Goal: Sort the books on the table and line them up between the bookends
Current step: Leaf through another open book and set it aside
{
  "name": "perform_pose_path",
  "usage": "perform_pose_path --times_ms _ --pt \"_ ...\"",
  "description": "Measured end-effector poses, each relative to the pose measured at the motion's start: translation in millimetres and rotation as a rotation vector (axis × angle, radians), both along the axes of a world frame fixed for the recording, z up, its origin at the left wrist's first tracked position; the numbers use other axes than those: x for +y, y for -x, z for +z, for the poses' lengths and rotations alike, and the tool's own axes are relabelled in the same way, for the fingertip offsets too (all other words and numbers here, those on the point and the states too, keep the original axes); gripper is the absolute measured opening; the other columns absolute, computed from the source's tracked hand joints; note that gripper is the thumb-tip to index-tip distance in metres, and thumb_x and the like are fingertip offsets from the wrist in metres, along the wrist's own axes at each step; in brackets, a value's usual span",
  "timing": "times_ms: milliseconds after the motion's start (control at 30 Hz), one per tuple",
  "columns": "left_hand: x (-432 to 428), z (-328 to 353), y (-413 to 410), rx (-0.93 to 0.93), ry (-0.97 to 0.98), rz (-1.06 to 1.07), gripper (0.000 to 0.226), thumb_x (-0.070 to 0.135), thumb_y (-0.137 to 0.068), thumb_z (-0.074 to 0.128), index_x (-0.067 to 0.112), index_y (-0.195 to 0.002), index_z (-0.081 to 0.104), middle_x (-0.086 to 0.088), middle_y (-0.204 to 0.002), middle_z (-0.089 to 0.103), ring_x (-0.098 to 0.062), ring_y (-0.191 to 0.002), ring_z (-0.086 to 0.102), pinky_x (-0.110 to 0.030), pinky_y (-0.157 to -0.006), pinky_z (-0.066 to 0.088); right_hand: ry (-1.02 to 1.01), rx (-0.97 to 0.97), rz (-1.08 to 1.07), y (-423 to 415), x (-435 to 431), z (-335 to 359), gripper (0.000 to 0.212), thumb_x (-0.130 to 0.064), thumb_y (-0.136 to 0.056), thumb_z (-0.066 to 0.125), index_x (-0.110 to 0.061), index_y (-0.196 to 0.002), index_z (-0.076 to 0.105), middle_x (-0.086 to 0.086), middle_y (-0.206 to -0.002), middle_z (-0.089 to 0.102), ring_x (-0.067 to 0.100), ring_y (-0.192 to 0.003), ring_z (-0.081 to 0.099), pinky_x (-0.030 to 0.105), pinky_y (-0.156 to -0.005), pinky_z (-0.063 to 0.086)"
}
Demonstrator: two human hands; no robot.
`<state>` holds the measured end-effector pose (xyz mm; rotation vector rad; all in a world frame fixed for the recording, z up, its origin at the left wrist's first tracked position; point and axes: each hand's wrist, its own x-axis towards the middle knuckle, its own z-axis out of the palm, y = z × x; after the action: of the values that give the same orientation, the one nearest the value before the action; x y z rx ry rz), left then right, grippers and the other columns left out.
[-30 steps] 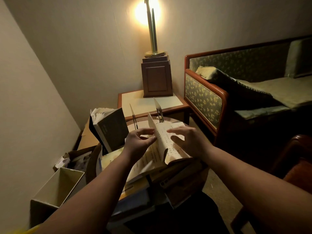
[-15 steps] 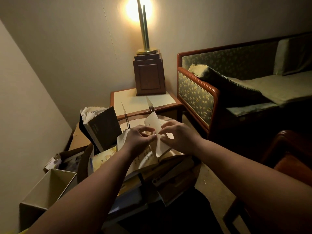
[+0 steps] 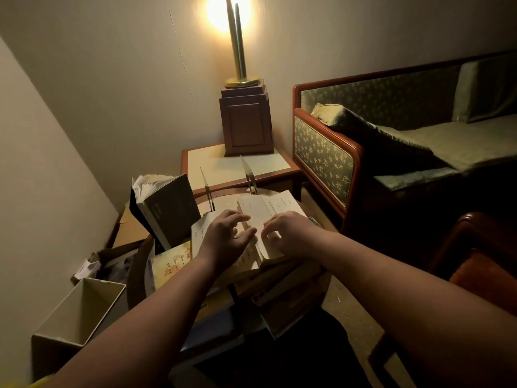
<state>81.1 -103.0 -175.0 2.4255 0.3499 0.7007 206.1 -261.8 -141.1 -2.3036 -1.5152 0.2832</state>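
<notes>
A pale open book [image 3: 270, 210] lies on top of a pile of books [image 3: 282, 295] on the round table [image 3: 223, 191]. My left hand [image 3: 226, 239] is at its middle, thumb and fingers pinching a few raised leaves near the gutter. My right hand [image 3: 291, 233] rests on the right page with bent fingertips. Two thin metal bookends [image 3: 207, 189] [image 3: 249, 176] stand just behind the book, with nothing between them. A dark book [image 3: 167, 210] leans upright to the left. A yellow book [image 3: 170, 261] lies flat below it.
A side table [image 3: 237, 168] with a wooden lamp base [image 3: 246, 124] stands behind the round table. A green sofa [image 3: 391, 152] fills the right. An open white box [image 3: 81, 312] and loose papers [image 3: 86, 268] sit low on the left. A chair arm [image 3: 475, 247] is near right.
The raised leaf that both hands pinched has been laid over to the right, so the book lies flatter. My right hand has dropped onto the right page and my left stays at the gutter.
</notes>
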Motion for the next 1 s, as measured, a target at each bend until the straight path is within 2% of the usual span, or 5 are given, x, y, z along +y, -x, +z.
perform_pose_path --times_ms 267,500,767,933,1000 --pt "12 -8 14 0.039 -0.039 0.038 0.04 0.027 -0.09 0.069 0.013 -0.127 0.062 -0.008 -0.126 0.061 -0.019 -0.107 0.062 -0.025 -0.085 0.054 0.022 -0.166 -0.066 19 15 -3 0.06 -0.07 -0.081 0.059 -0.013 -0.091 0.072 0.0 -0.088 0.071 0.013 -0.076 0.065 0.029 -0.071 0.057" --pt "12 -7 12 0.104 -0.01 0.016 0.043 0.028 -0.092 0.066 0.017 -0.133 0.058 -0.004 -0.129 0.058 -0.018 -0.111 0.058 -0.035 -0.091 0.056 -0.23 -0.148 -0.132 16 3 -4 0.072 -0.035 -0.084 0.072 -0.014 -0.145 0.04 0.01 -0.133 0.06 0.027 -0.113 0.063 0.036 -0.086 0.058" --pt "3 -3 3 0.226 -0.015 0.04 0.046 0.052 -0.093 0.054 0.032 -0.135 0.056 0.001 -0.141 0.049 -0.022 -0.127 0.047 -0.046 -0.096 0.053 -0.41 -0.16 -0.231 4 -13 3 0.05 -0.013 -0.089 0.065 -0.012 -0.138 0.05 0.013 -0.127 0.058 0.031 -0.112 0.063 0.037 -0.078 0.061" --pt "0 12 -7 0.368 -0.05 0.064 0.045 0.061 -0.087 0.057 0.035 -0.124 0.059 0.004 -0.148 0.044 -0.024 -0.134 0.042 -0.049 -0.105 0.044 -0.385 0.165 -0.465 -12 -23 -5 0.045 -0.007 -0.091 0.06 -0.01 -0.135 0.053 0.016 -0.135 0.055 0.03 -0.121 0.058 0.01 -0.058 0.049" --pt "-1 20 -8 0.416 -0.046 0.028 0.045 0.061 -0.085 0.061 0.034 -0.121 0.06 0.005 -0.15 0.043 -0.023 -0.137 0.039 -0.047 -0.108 0.038 -0.399 0.287 -0.53 -14 -31 -12 0.044 -0.006 -0.09 0.06 -0.01 -0.133 0.055 0.015 -0.136 0.056 0.028 -0.123 0.056 0.011 -0.065 0.046"
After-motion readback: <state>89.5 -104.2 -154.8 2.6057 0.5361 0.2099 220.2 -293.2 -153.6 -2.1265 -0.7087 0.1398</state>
